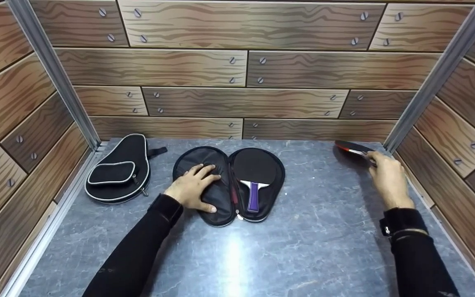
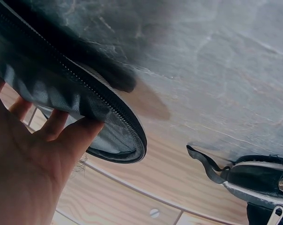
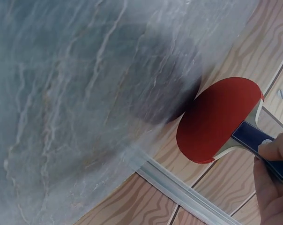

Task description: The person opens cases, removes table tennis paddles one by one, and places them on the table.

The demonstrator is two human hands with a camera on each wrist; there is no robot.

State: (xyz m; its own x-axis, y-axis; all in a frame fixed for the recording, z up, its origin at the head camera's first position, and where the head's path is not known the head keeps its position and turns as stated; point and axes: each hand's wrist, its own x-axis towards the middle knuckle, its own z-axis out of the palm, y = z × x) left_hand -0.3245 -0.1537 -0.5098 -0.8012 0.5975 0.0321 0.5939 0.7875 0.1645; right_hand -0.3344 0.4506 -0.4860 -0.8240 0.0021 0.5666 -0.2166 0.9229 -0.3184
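My left hand rests with spread fingers on the inside of the left half of an unzipped black paddle case. The left wrist view shows the fingertips against the lining, near the zipper edge. In the case's right half lies a table tennis paddle, dark face up, its purple handle towards me. Over at the far right, my right hand grips a second paddle by its handle, thumb along it. This paddle has a red face and a blue handle, and is held tilted.
Another black case, zipped, with white piping and a small front pocket, lies at the left with its strap pointing right. Wood-patterned walls and metal corner posts enclose the grey marbled table.
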